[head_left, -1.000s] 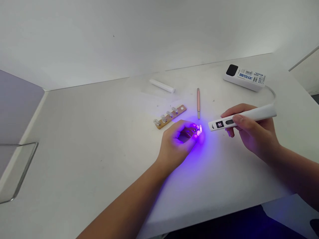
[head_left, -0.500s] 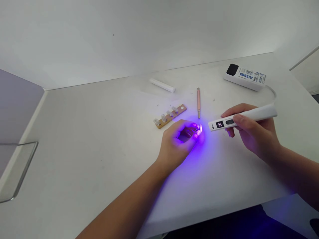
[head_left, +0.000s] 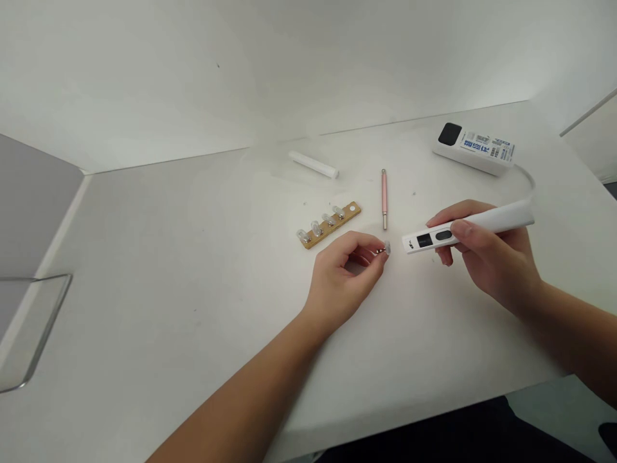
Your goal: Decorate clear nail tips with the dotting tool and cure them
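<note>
Between thumb and fingertips, my left hand (head_left: 344,276) pinches a small clear nail tip (head_left: 387,247) on a metal stub. My right hand (head_left: 491,251) is wrapped round a white handheld lamp (head_left: 499,219), thumb by its dark oval button. The lamp's head points left at the nail tip, a small gap away; its display is dark and no violet light shows. Behind my left hand lies a gold-brown strip (head_left: 318,240) bearing several clear nail tips on metal stubs. A pink pen-like tool (head_left: 384,199) lies beyond the held piece.
A white cylinder (head_left: 314,165) lies toward the back of the white table (head_left: 168,289). At the back right sits a white device (head_left: 475,152) with a black end, a printed label and a cable. A metal-framed clear object (head_left: 48,331) is at the left edge.
The violet glow over my left hand and the table has gone out, and the lamp's lit display has turned dark. Both hands stay almost where they were.
</note>
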`<state>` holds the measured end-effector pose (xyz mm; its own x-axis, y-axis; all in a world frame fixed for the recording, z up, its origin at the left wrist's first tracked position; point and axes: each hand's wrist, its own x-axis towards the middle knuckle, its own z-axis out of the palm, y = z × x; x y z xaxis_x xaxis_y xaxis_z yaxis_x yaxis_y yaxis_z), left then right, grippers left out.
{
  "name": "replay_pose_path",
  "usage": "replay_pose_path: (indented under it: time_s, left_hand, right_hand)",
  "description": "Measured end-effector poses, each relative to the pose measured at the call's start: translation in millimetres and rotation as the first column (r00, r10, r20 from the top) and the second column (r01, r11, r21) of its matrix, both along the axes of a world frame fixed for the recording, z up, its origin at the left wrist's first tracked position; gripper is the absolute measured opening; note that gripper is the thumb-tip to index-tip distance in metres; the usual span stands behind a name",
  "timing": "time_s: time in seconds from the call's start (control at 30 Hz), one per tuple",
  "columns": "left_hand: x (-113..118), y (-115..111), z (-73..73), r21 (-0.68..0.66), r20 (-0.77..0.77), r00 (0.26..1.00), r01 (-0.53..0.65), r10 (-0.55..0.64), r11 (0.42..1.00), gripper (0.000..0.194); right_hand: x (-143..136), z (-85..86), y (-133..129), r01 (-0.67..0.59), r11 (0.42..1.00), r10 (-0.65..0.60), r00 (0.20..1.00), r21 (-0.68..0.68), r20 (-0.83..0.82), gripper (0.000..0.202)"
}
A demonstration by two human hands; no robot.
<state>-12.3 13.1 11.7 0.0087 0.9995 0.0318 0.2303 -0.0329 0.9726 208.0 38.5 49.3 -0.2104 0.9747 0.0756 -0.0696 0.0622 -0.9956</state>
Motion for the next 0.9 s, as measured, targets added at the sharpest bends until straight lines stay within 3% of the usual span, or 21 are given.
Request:
replay_pose_path:
  time_s: [0.13,0.37,0.47,0.67,0.77,0.9]
  left_hand:
    - [0.4,-0.7,0.5,-0.029,0.013,1.000,0.000,0.000,1.000,0.003]
    - [-0.3,-0.5,1.2,-0.044,0.028,1.000,-0.002,0.003,0.999,0.004]
    - [-0.4,-0.3,1.4,-0.040,0.037,0.999,-0.005,0.006,0.999,0.003]
    - [-0.2,0.0,2.4,-0.039,0.054,0.999,-0.005,0.007,0.999,0.004]
    - [0.2,0.2,2.1,-0.037,0.054,0.998,-0.008,0.010,0.999,0.004]
    - [0.6,0.9,0.9,-0.025,0.052,0.999,-0.008,0.010,1.000,0.003]
  right_hand:
    - [-1.0,0.2,1.5,0.062,0.998,-0.062,0.998,-0.004,0.008,0.024]
    - [-1.7,2.6,5.9,0.139,0.978,-0.136,0.990,-0.157,0.028,0.027]
    - [0.5,3.2,11.5,0.094,0.969,-0.099,0.995,-0.229,-0.013,0.020]
    - [5.4,4.1,17.9,-0.033,0.947,-0.004,0.993,-0.321,-0.116,0.027]
    - [6.5,3.9,16.6,-0.027,0.950,0.006,0.998,-0.311,-0.066,0.020]
    - [6.9,3.3,17.0,0.043,0.960,-0.020,0.996,-0.278,0.087,0.027]
